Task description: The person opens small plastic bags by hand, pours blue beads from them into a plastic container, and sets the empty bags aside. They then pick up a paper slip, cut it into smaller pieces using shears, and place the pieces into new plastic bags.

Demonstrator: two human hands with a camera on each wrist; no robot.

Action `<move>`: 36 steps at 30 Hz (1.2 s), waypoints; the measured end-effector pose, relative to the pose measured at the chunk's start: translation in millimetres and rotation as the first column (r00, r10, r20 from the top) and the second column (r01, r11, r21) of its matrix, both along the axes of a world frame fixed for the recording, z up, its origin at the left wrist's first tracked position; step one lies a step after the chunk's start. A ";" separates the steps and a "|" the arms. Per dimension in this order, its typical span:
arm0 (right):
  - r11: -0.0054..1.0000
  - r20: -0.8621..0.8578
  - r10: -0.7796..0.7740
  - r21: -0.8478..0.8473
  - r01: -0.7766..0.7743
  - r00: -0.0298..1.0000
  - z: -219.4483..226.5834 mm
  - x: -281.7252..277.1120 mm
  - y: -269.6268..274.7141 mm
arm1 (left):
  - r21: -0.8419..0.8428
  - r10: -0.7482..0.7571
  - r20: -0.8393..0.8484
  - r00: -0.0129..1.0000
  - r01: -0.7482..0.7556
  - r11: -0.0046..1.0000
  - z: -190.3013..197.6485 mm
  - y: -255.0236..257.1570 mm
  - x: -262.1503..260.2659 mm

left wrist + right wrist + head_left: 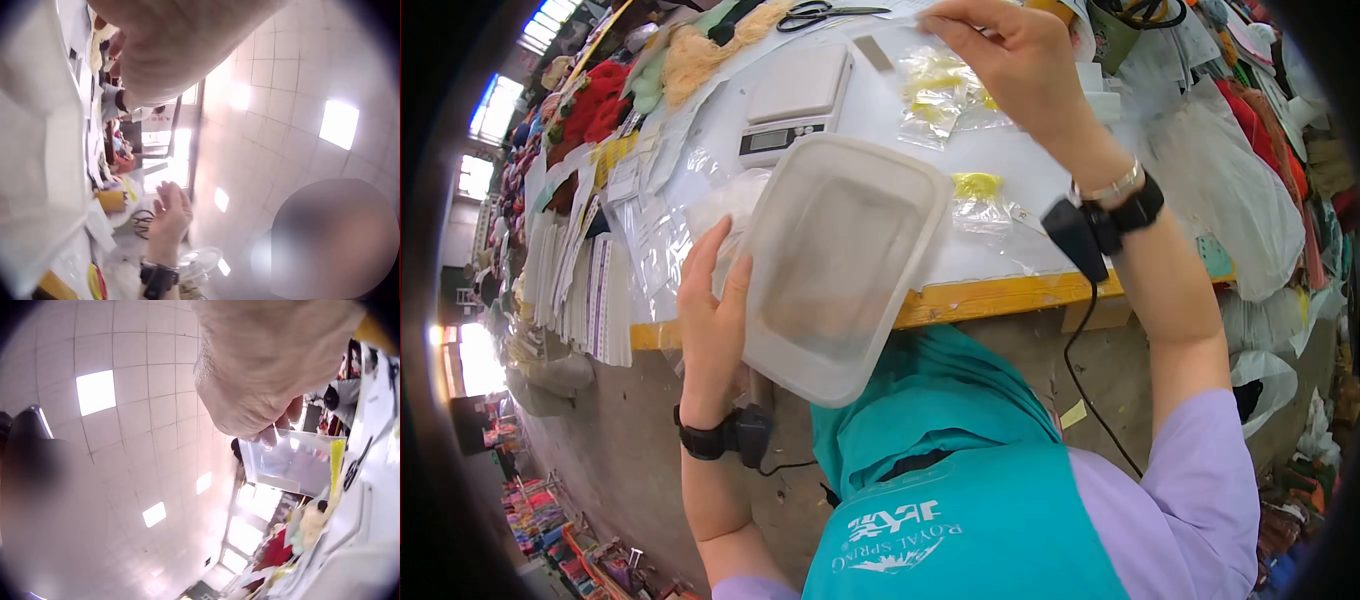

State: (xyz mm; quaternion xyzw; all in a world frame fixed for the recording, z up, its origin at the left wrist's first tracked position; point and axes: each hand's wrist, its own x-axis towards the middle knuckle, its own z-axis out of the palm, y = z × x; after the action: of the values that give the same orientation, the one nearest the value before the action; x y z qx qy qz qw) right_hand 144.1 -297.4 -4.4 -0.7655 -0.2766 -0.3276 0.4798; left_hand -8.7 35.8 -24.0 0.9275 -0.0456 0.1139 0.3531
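Note:
My right hand (1025, 70) is raised over the table at the back. In the right wrist view its fingertips pinch the top edge of a clear plastic bag (269, 464), which has a yellow strip of contents along its bottom. My left hand (712, 310) lies along the left side of a translucent white plastic tub (840, 260), fingers extended and the thumb right at the rim. Nothing shows inside the tub, which overhangs the table's front edge. Behind it stands a white digital scale (795, 95). Small clear bags with yellow contents (977, 190) lie right of the tub.
Black scissors (825, 13) and a bundle of cream yarn (700, 62) lie at the far side. Stacks of cards (590, 290) line the table's left end. A large clear plastic bag (1235, 190) sits at the right. The table has a yellow wooden edge (1000, 297).

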 end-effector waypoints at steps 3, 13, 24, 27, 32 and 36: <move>0.815 0.049 -0.192 -0.549 0.187 0.980 -14.3 19.4 -23.5 | 0.259 0.066 -0.011 0.998 -0.061 0.964 -23.3 26.4 0.4; 0.723 -0.335 -0.431 -0.683 0.100 0.838 -95.0 -109.5 -82.1 | 0.012 -0.158 -0.008 0.987 0.158 0.987 3.0 -16.3 -31.8; 0.917 -0.638 -0.362 -0.373 0.139 0.680 -99.9 -150.2 -83.9 | -0.393 -0.479 -0.270 0.835 0.359 0.847 1.2 -117.9 -29.8; 0.958 -0.483 -0.262 -0.237 0.164 0.836 -85.0 -164.9 -76.6 | -0.582 -0.503 -0.371 0.781 0.227 0.781 -10.5 -141.4 -25.9; 0.959 -0.079 -0.184 -0.234 0.161 0.980 -68.3 -161.6 -41.9 | -0.691 -0.505 -0.400 0.765 0.110 0.714 -13.1 -159.7 -8.1; 0.967 0.019 -0.152 -0.205 0.152 0.988 -58.2 -147.6 -8.4 | -0.750 -0.361 -0.271 0.892 0.039 0.660 -5.2 -138.6 -2.3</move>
State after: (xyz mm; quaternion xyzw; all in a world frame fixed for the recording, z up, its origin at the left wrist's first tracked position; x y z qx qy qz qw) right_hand -3.4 -305.8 -62.6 -0.8294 -0.2502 -0.3343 0.3711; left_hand -11.0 -102.8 -29.2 0.7016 -0.0281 -0.1087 0.7036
